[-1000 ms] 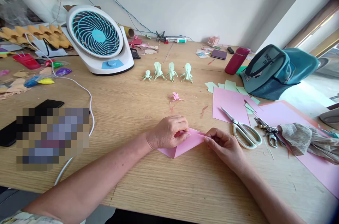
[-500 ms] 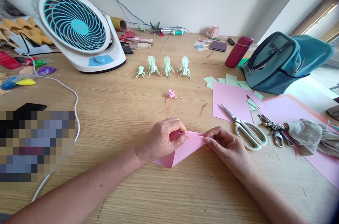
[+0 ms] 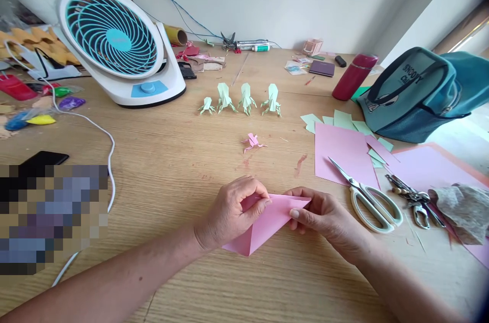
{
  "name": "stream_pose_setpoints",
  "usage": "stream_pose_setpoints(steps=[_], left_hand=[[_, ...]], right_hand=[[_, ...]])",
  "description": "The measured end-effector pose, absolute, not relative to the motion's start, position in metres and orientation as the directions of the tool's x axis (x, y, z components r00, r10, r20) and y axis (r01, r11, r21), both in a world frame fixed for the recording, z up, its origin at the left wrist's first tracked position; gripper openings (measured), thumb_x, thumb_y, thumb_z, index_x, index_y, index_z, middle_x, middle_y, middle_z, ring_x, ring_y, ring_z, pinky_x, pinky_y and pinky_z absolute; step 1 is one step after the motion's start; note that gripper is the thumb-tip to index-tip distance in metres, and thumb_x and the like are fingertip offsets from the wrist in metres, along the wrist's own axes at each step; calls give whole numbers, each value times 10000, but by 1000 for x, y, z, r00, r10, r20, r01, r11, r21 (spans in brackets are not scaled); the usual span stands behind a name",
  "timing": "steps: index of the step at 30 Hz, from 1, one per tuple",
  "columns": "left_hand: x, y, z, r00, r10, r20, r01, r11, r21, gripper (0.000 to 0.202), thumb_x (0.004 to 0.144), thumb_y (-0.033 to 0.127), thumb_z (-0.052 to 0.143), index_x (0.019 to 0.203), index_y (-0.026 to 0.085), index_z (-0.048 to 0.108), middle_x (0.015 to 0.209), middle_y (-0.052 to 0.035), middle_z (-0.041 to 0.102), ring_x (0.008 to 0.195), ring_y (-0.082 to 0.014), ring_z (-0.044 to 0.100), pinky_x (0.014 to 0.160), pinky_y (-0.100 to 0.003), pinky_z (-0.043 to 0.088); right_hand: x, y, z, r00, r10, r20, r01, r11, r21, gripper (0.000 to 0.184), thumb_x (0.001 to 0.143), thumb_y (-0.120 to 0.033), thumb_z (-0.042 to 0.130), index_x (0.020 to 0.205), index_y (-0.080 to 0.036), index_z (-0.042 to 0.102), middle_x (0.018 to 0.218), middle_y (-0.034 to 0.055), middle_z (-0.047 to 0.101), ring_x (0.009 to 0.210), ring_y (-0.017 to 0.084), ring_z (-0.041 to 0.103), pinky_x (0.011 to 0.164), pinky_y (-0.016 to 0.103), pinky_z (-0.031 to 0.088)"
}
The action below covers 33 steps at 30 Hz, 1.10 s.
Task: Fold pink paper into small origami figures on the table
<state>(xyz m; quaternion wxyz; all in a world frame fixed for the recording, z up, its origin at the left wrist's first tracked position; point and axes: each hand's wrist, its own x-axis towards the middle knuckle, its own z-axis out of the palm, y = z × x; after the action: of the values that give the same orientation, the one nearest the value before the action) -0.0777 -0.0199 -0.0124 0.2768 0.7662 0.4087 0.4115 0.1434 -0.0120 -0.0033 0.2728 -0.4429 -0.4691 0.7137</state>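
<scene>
A folded sheet of pink paper (image 3: 269, 226) is held between my two hands just above the wooden table. My left hand (image 3: 233, 211) pinches its upper edge between thumb and forefinger and covers the paper's left part. With the thumb on the near face and fingers behind, my right hand (image 3: 317, 213) grips it near the pointed right corner. Beyond the hands sits a small pink origami frog (image 3: 253, 142). Behind it stand several pale green origami figures in a row, among them a small one (image 3: 207, 105) at the left end and a taller one (image 3: 272, 100) at the right end.
White-handled scissors (image 3: 369, 200) rest partly on a flat pink sheet (image 3: 340, 150), with keys (image 3: 416, 200) and a grey cloth (image 3: 464, 211) to their right. A red bottle (image 3: 353, 77) and teal bag (image 3: 412, 96) stand behind. A fan (image 3: 118, 48) and white cable (image 3: 110, 155) are on the left.
My right hand has shifted its grip inward from the paper's right corner, with fingers now behind the sheet and thumb on its face. My left hand keeps its pinch. The view has shifted slightly.
</scene>
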Motion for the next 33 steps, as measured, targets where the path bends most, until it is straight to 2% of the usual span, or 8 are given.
stream_pose_setpoints(steps=[5, 11, 19, 33], left_hand=[[-76, -19, -13, 361, 810, 462, 377, -580, 722, 78, 904, 168, 584, 827, 167, 601, 778, -19, 635, 754, -144, 576, 731, -281, 442], [-74, -19, -14, 362, 812, 457, 382, -576, 723, 71, 883, 138, 595, 818, 166, 598, 772, -20, 638, 742, -146, 572, 726, -287, 431], [-74, -18, -14, 308, 861, 405, 367, -501, 784, 95, 860, 150, 612, 773, 163, 576, 745, -14, 612, 718, -139, 567, 707, -280, 435], [-73, -19, -12, 240, 913, 331, 392, -403, 827, 144, 867, 215, 640, 740, 177, 582, 730, 6, 630, 694, -121, 585, 689, -255, 449]], right_hand=[[143, -15, -4, -389, 840, -378, 20, -403, -915, 435, 666, -510, 833, 847, -154, 660, 629, 19, 667, 544, 118, 562, 517, 236, 447], [144, -15, -13, -380, 845, -377, -12, -412, -911, 464, 665, -555, 814, 825, -159, 632, 598, 7, 646, 515, 112, 551, 479, 226, 434], [142, -19, -5, -314, 863, -396, 25, -410, -912, 411, 706, -515, 803, 827, -164, 627, 609, 5, 633, 534, 112, 544, 503, 227, 445], [138, -24, -3, -275, 878, -391, -17, -411, -911, 352, 732, -471, 796, 791, -170, 623, 600, -13, 614, 544, 93, 514, 527, 203, 410]])
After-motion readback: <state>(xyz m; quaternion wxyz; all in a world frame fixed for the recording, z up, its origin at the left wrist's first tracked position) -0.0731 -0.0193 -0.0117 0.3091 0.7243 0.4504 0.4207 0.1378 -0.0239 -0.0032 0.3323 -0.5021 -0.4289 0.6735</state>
